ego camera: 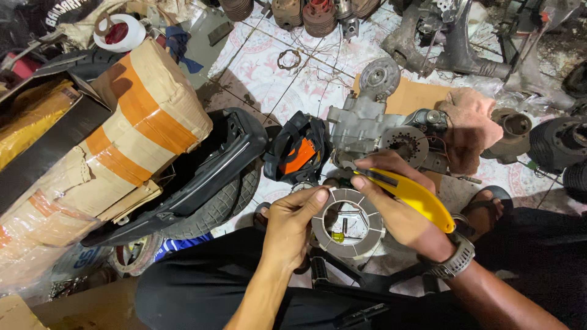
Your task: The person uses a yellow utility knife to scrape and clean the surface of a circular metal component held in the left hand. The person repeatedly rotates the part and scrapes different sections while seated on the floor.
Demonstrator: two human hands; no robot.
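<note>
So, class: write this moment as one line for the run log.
left hand: holds grey ring-shaped disc by rim | right hand: grips yellow-handled utility knife at disc edge | behind: engine casing on cardboard

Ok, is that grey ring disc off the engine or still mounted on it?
Off: the grey ring disc is held up by the left hand, apart from the engine.

Beside the grey engine block (367, 125): a yellow-handled tool (411, 192), a pale grey ring (347, 223), an orange-and-black pouch (298, 153), a faded pink rag (469, 125) (stained), and a brown parcel (137, 116) striped with orange tape.
</note>
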